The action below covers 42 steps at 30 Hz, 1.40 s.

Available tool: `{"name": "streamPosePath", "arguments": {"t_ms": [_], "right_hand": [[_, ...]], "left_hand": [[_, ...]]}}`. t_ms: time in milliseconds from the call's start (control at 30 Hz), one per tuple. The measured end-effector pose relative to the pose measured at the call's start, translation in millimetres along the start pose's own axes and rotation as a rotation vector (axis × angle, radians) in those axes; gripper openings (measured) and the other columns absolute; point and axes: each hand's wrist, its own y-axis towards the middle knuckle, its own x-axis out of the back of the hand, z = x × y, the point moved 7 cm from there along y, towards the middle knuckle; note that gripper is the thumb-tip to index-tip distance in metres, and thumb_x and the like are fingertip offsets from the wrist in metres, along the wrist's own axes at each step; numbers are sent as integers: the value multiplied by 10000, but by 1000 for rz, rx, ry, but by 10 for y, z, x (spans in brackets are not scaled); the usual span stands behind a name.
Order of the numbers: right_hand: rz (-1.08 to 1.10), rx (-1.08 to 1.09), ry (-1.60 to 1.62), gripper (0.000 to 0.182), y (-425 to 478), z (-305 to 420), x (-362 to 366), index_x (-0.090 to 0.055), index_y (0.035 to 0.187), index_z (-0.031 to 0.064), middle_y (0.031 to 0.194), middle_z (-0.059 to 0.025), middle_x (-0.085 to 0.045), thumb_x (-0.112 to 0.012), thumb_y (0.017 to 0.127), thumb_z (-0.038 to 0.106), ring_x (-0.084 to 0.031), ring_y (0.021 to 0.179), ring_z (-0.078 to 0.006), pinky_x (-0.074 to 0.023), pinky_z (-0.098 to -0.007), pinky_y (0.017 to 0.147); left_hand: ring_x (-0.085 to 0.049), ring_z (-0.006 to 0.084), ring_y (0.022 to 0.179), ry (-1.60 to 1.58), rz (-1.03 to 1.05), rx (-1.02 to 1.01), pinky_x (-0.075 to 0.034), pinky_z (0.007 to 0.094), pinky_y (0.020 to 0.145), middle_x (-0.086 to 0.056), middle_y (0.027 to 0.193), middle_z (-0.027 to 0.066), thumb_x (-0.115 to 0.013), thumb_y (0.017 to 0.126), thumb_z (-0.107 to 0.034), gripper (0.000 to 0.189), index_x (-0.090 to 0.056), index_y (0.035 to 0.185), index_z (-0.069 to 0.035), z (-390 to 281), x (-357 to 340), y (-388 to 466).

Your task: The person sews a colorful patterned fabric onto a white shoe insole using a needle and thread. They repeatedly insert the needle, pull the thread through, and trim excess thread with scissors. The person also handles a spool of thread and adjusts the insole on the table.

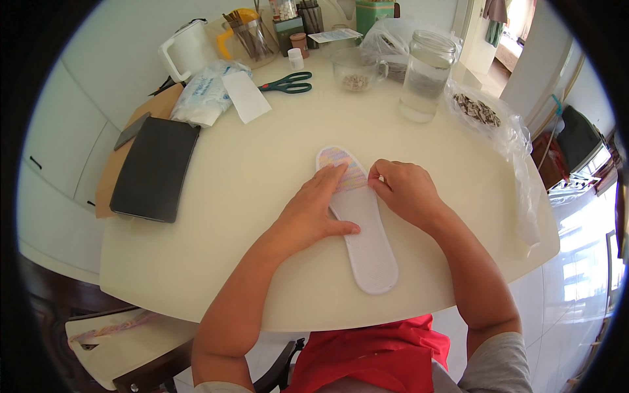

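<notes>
A white shoe insole (366, 245) lies on the cream table before me, its toe end covered with pastel multicoloured stitching. My left hand (312, 206) rests over its left edge, fingers on the stitched part and thumb on the plain white mesh. At the right edge, by the lower border of the stitching, my right hand (405, 189) has thumb and forefinger pinched together. Whether a needle or thread is between those fingertips is too small to tell.
Left stand a black flat case (155, 169), a plastic packet (204, 93) and a white paper (245, 97). Farther back are green-handled scissors (290, 82), a glass cup (356, 73) and a water jar (426, 76). A plastic bag of seeds (476, 109) lies right.
</notes>
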Motion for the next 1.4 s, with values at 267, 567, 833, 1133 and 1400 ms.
{"name": "streamPosePath", "arguments": {"t_ms": [267,567,833,1133,1400], "right_hand": [[-19,46,-120,155,15,11,-78,-513,891,35,772,-143,-634,-479,897,186,-604,721,-327,-452,-429,662],[-74,73,-119,150,32,40,-93,-512,897,47,788,-134,-637,-490,897,196,-605,724,-322,-454,-426,652],[-30,192,125,144,11,147,-100,-541,907,70,843,-115,-638,-517,883,210,-604,754,-310,-467,-402,664],[59,66,350,168,7,247,-66,-506,937,30,823,-160,-616,-475,906,193,-594,727,-323,-453,-407,655],[-76,-20,501,164,101,-42,0,-451,980,-16,815,-191,-579,-395,923,127,-566,751,-313,-443,-387,692]], "left_hand": [[-322,266,1305,-24,38,9,-277,350,1070,-342,1405,148,-819,604,-163,948,-297,1388,-57,39,-5,-7],[-308,273,1310,-4,63,-33,-258,349,1081,-336,1405,150,-817,604,-153,932,-310,1380,-54,36,-17,4],[-434,236,1168,-109,-161,-42,-360,336,999,-491,1246,82,-696,734,-69,430,-574,1146,-53,146,20,119],[-514,173,1016,-229,-327,-2,-446,304,852,-577,1083,53,-679,734,-23,96,-654,827,-34,170,-19,172],[-540,157,964,-303,-245,-3,-426,285,862,-593,1043,64,-658,762,-15,42,-640,799,-17,250,30,157]]}}
